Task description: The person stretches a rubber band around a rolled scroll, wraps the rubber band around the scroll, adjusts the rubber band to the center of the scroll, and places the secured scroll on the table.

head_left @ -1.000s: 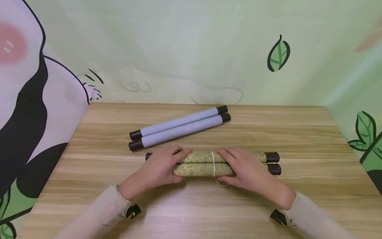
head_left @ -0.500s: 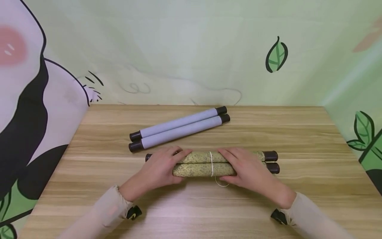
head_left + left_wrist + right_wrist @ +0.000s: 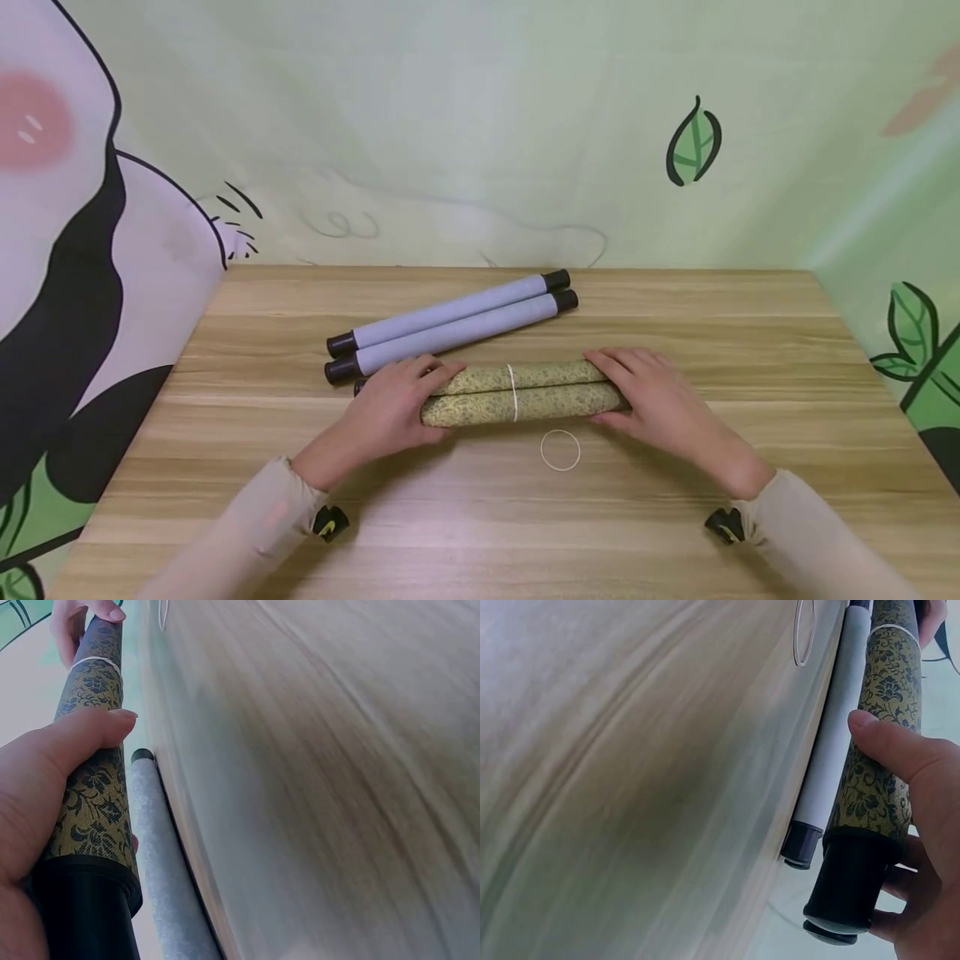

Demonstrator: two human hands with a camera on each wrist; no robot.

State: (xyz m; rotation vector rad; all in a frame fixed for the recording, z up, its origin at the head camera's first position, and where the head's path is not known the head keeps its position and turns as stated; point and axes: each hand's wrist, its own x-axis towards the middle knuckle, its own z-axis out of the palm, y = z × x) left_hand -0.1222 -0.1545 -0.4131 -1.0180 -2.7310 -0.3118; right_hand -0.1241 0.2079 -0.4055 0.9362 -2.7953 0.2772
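- gold, with dark flowers all over: two gold rolls point(image 3: 547, 403), side by side, held just above the table point(image 3: 480, 525) in front of the person.
- one white band point(image 3: 514, 393) loops round both, between the hands.
- two hands on them! the left hand point(image 3: 382, 408) is curled round the left end, thumb on the near side.
- and the right hand point(image 3: 667, 408) grips the other end, thumb across the pattern, fingers wrapped behind.
- one black cap point(image 3: 851, 881) shows plainly by the right palm, another beside the left palm in that wrist's view.
- on the wood beyond, two pale rolls point(image 3: 459, 332) lie together at a slant, four dark ends counted.
- one thin white loop point(image 3: 560, 471) lies loose on the near side, apart from both hands.
- two light sleeves point(image 3: 240, 525), and one black strap point(image 3: 331, 522) at each wrist.
- one leaf point(image 3: 693, 146) is drawn on the back wall point(image 3: 450, 125).
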